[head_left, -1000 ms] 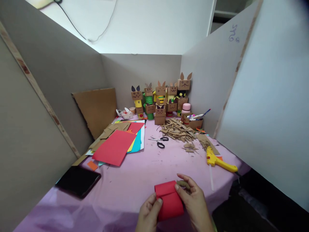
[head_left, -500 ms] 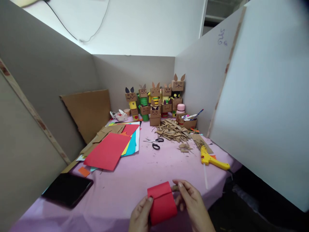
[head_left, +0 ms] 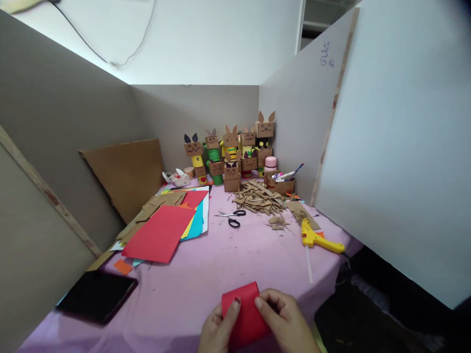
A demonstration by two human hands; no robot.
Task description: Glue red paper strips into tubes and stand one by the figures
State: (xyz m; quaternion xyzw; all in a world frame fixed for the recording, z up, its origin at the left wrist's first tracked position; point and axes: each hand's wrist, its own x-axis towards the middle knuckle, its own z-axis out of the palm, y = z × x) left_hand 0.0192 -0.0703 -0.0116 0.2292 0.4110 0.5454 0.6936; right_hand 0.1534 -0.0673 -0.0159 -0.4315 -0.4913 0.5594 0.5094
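A rolled piece of red paper (head_left: 246, 323) is held between both hands at the front edge of the table. My left hand (head_left: 220, 327) grips its left side, the thumb pressed on the front face. At the right edge, my right hand (head_left: 281, 316) pinches the paper between thumb and curled fingers. The paper's underside and lower end are hidden by the hands and the frame edge. Beyond the hands, black-handled scissors (head_left: 234, 218) lie with blades apart. A yellow glue gun (head_left: 319, 239) rests to the right, a clear glue stick (head_left: 308, 264) extending from it.
Stacked coloured paper (head_left: 160, 234) and cardboard sheets lie on the left, above a black tablet (head_left: 97, 296). Cardboard scraps (head_left: 259, 197) are heaped in the middle back. Several cardboard animal figures (head_left: 231, 169) stand behind, beside a box of pens (head_left: 279, 185). Grey partitions (head_left: 195, 113) enclose the table.
My right hand has come in against the red paper's right edge and now pinches it. My left thumb lies further over the front. The whole view has shifted slightly.
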